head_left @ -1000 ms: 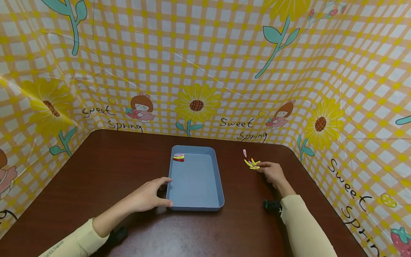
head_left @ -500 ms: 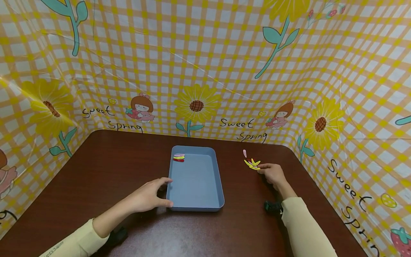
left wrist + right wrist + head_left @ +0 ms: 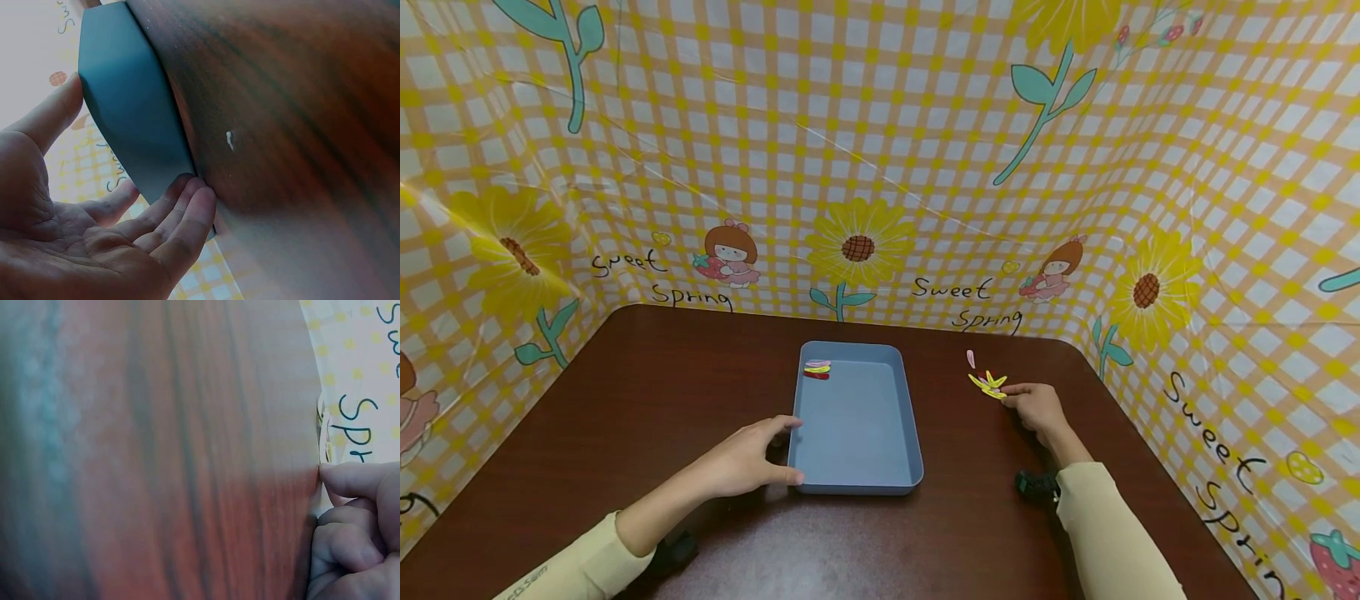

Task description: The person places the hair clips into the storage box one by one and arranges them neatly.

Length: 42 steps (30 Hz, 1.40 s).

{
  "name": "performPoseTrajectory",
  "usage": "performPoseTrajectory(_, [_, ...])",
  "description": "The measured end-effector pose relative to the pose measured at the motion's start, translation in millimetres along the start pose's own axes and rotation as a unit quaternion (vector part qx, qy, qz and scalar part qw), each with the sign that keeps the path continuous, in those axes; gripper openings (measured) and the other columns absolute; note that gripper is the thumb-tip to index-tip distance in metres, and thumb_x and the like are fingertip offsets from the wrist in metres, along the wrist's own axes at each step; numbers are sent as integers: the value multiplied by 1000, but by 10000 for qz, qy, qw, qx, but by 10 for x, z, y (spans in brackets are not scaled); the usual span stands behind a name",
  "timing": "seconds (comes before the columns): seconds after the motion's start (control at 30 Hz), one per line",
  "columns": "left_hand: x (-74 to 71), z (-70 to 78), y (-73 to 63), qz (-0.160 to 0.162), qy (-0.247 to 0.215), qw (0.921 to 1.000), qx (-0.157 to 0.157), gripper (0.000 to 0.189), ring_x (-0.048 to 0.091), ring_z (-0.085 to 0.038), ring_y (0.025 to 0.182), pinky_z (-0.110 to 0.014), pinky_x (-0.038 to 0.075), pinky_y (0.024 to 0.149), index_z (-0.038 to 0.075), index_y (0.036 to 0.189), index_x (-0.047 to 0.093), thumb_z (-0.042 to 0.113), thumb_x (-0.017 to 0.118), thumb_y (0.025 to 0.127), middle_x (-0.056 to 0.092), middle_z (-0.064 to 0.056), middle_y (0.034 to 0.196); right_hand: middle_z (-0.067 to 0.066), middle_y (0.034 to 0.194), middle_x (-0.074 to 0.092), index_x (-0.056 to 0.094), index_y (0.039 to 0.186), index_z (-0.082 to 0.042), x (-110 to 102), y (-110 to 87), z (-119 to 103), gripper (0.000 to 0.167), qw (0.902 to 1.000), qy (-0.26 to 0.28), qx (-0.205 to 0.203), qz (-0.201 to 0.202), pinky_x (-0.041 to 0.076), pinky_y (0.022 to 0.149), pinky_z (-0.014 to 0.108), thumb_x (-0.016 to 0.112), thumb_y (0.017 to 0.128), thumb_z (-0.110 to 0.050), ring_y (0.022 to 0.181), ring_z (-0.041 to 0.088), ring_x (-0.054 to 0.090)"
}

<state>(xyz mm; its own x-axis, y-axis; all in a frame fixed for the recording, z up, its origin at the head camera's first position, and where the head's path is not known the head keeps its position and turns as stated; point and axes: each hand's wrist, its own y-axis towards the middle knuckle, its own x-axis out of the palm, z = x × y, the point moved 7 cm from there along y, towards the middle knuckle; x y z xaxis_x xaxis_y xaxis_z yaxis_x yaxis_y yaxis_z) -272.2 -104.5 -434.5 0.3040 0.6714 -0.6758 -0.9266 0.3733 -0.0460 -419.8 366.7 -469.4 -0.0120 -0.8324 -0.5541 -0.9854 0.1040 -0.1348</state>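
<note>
In the head view my left hand [image 3: 741, 458] touches the left side of a blue-grey tray [image 3: 917, 450], thumb at the near corner. The left wrist view shows its fingers loosely extended against the tray's outer wall [image 3: 128, 81]. My right hand [image 3: 1036, 408] pinches the near end of a yellow hair clip [image 3: 994, 393] between thumb and index finger, at a small pile of mostly yellow clips on the table. In the right wrist view its other fingers [image 3: 350, 540] are curled in. A pink hair clip [image 3: 971, 359] lies just beyond the pile.
Inside the tray's far left corner lie a pink clip [image 3: 817, 362], a yellow clip and a red clip [image 3: 817, 376], side by side. The dark brown table [image 3: 700, 367] is enclosed by a checked, flower-printed cloth [image 3: 865, 125].
My right hand has shifted very slightly toward me, and the near end of the yellow hair clip has moved with it. My left hand and the tray look the same.
</note>
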Motion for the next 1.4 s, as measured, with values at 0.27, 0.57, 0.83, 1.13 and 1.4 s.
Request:
performPoseTrajectory(0.27, [-3, 4, -7, -37, 29, 10000, 41, 78, 49, -35, 136, -59, 41, 107, 9, 146, 50, 40, 83, 82, 51, -13, 149, -11, 52, 44, 65, 127, 5, 1, -12, 21, 34, 10000, -24, 47, -21, 31, 43, 24, 61, 97, -9, 41, 7, 29])
performPoseTrajectory(0.57, [1, -11, 3, -25, -1, 10000, -18, 77, 48, -33, 137, -57, 40, 109, 11, 146, 50, 39, 84, 82, 51, -11, 149, -12, 49, 40, 65, 125, 6, 16, -14, 35, 33, 10000, -7, -1, -6, 30, 42, 24, 61, 96, -10, 41, 6, 29])
performPoseTrajectory(0.83, [0, -6, 1, -21, -21, 10000, -11, 77, 49, -33, 137, -57, 41, 108, 11, 145, 51, 39, 84, 82, 51, -11, 149, -11, 50, 39, 66, 124, 6, 13, -16, 21, 33, 10000, -71, -47, 21, 31, 42, 25, 61, 97, -12, 41, 7, 30])
performPoseTrajectory(1.13, [-16, 25, -11, -61, -7, 9999, 79, 78, 49, -35, 137, -59, 41, 107, 9, 146, 50, 39, 83, 83, 51, -13, 149, -11, 49, 38, 67, 123, 5, -1, -17, 18, 31, 9999, -143, -5, -2, 32, 42, 25, 61, 98, -13, 41, 7, 30])
performPoseTrajectory(1.4, [-25, 38, -26, -37, -22, 10000, 80, 78, 48, -35, 137, -59, 40, 108, 8, 146, 50, 39, 84, 82, 51, -14, 149, -10, 48, 37, 66, 123, 5, 1, -23, -5, 30, 9999, -68, -15, -76, 29, 41, 25, 60, 98, -12, 40, 8, 27])
